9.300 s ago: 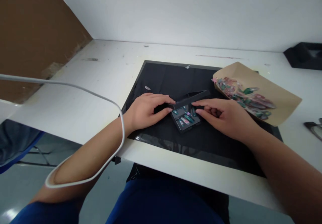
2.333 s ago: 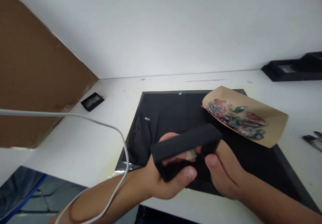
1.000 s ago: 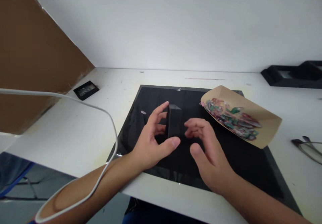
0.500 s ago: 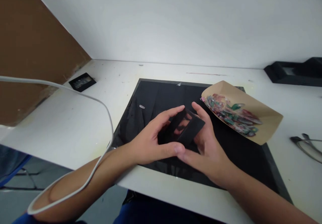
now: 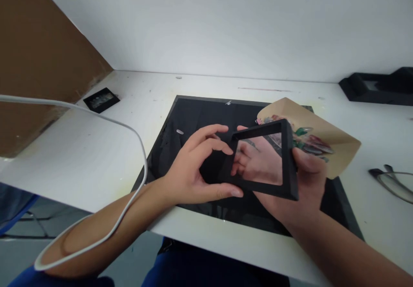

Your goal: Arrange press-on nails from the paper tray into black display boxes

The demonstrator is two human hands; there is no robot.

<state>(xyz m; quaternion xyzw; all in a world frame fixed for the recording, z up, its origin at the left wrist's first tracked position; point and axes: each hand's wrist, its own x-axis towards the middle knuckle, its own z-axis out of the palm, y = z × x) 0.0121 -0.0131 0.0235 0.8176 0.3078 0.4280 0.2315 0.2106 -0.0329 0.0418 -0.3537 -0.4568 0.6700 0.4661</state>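
Observation:
My right hand [image 5: 305, 192] grips a black display frame [image 5: 288, 162] by its right side, with the thumb on the front edge and the fingers behind. Clear film fills the frame's window, and skin shows through it. Beside the frame's left edge is my left hand [image 5: 190, 166], its fingers curved and apart. Its thumb lies at the lower left corner; whether it touches the frame I cannot tell. Both hands are above a black mat [image 5: 200, 115]. Partly behind the frame, a tan paper tray [image 5: 342, 143] holds several glossy, coloured, nail-shaped pieces [image 5: 318, 143].
One pale nail-shaped piece [image 5: 180, 131] lies on the mat. A small black case [image 5: 101, 100] with a row of pieces sits on the table's left. Eyeglasses [image 5: 392, 179] and a black holder [image 5: 374, 87] are on the right. A white cable [image 5: 140, 149] loops over my left forearm.
The frame has turned its window towards me and moved right in my right hand. My left hand's fingers have come away from around it.

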